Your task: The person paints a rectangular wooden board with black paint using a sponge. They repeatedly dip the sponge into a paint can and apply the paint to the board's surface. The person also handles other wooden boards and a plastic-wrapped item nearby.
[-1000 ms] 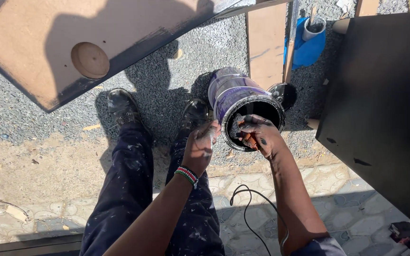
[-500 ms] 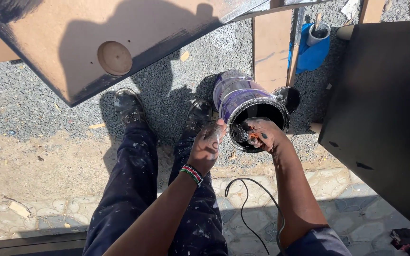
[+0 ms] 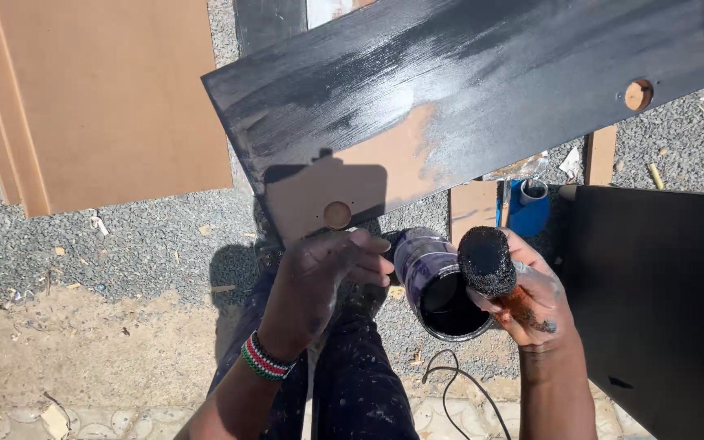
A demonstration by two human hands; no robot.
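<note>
My right hand (image 3: 539, 305) grips a small paint roller (image 3: 486, 261) whose head is soaked in black paint, raised just above a purple paint tin (image 3: 437, 281) holding black paint. My left hand (image 3: 319, 281), paint-stained and wearing a beaded wristband, is spread out beside the tin's left side with nothing in it. Ahead lies a long board (image 3: 458, 98), mostly painted black, with a bare brown patch and a round hole near its close edge.
Unpainted brown boards (image 3: 99, 106) lie stacked at the upper left on grey gravel. A fully black panel (image 3: 662, 301) stands at the right. A blue container (image 3: 527, 208) sits behind the tin. A black cable (image 3: 450, 383) loops by my paint-spattered trousers.
The view has tilted upward, showing the black-painted board. My right hand has lifted the roller out of the tin. My left hand has come up off the tin's rim.
</note>
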